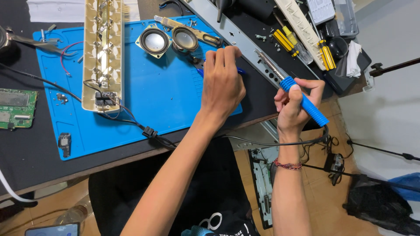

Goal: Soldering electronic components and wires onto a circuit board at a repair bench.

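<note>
Single head view, steeply down, close over the workbench (26, 157)

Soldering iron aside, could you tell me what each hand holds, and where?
Right hand grips the soldering iron by its blue handle. Left hand covers something blue; its hold cannot be told.

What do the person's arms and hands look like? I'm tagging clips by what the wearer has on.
Both arms are bare, with no sleeves showing and no gloves. The left hand has nothing on its wrist. The right hand has a thin braided bracelet in red and dark threads around its wrist.
</note>
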